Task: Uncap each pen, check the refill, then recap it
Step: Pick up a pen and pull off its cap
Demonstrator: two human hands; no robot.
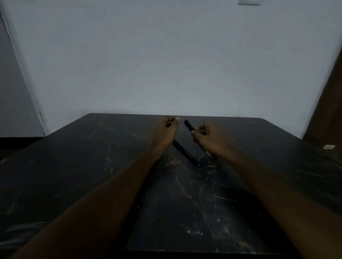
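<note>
Head view shows the right hand (209, 135) far on the table (92, 166), fingers curled round a dark pen (188, 125) that slants from its far-left end, which sticks out past the thumb, to a paler near-right end below the palm. The left hand (165, 130) hangs just left of that far end, apart from it, with its fingers curled in and thumb against forefinger. Whether it pinches a cap is too dim to tell, and so is whether the pen is capped. A second pen (187, 154) lies flat on the table between the two wrists, its far end hidden under the left hand and a blue spot at its near end. The step in hand looks like uncapping or recapping the held pen. To do it well, the right hand should keep the barrel steady and the left should work straight along the pen's axis, not at an angle, so the cap neither jams nor bends the tip. Tilting the barrel toward what light there is would help when reading the refill. The table is black, scratched and veined with pale marks, and a small white thing (329, 147) sits near its far-right edge. Behind it stands a bare pale wall (166, 64) with a plate (248, 2) at the top edge, and a brown panel (327, 111) stands at the right.
</note>
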